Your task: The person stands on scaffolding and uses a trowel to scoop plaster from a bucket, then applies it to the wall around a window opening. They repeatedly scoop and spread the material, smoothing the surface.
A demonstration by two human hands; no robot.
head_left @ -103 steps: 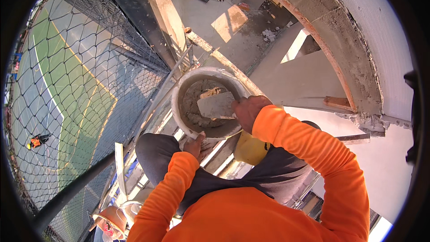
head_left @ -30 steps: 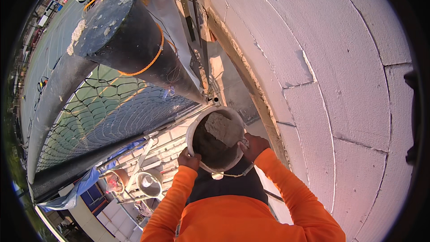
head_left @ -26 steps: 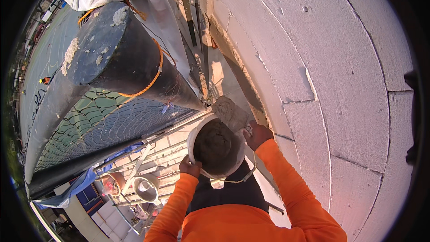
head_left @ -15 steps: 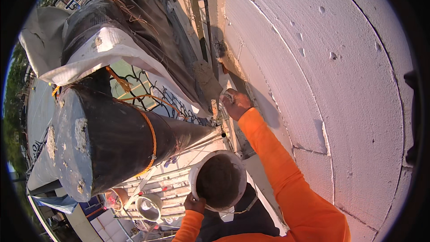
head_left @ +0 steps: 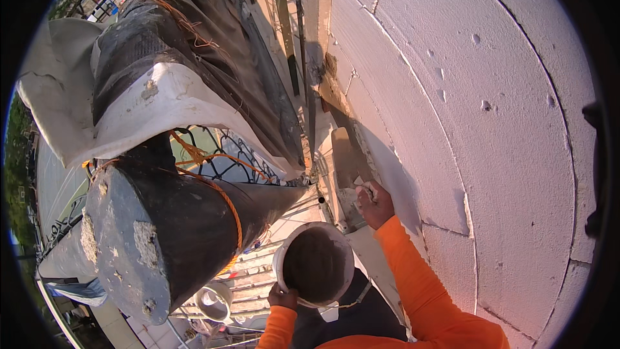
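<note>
My left hand (head_left: pixel 283 296) grips the rim of a whitish bucket (head_left: pixel 349 262) at its near left side. Dark grey-brown mortar (head_left: pixel 314 265) lies inside the bucket. My right hand (head_left: pixel 374 204), in an orange sleeve, is closed round the handle of a trowel (head_left: pixel 349 155). The trowel's brownish blade points away from me, beside the foot of the pale block wall (head_left: pixel 504 155). Whether the blade touches the ledge under it, I cannot tell. Most of the handle is hidden by my fingers.
A big dark round column (head_left: pixel 200 232) with orange rope (head_left: pixel 236 220) round it stands on the left. White sheeting (head_left: pixel 161 100) and dark cloth (head_left: pixel 194 19) drape over a beam beyond. Slatted planks (head_left: pixel 252 278) and a second bucket (head_left: pixel 214 301) are below.
My right hand has drawn the trowel back toward me and to the right, nearer the bucket. My left hand stays on the bucket. The view has shifted slightly.
</note>
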